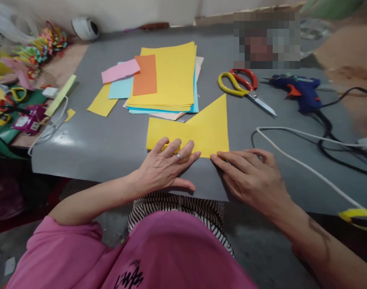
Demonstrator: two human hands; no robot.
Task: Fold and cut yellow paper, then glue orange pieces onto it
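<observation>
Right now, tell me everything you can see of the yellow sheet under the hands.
The yellow sheet is thin, matte paper, folded: a low strip on its left, rising to a triangular peak on its right. It lies flat on the grey table near the front edge, just before the paper stack. The left hand presses fingers flat on its lower left; the right hand touches its bottom edge near the right corner.
</observation>
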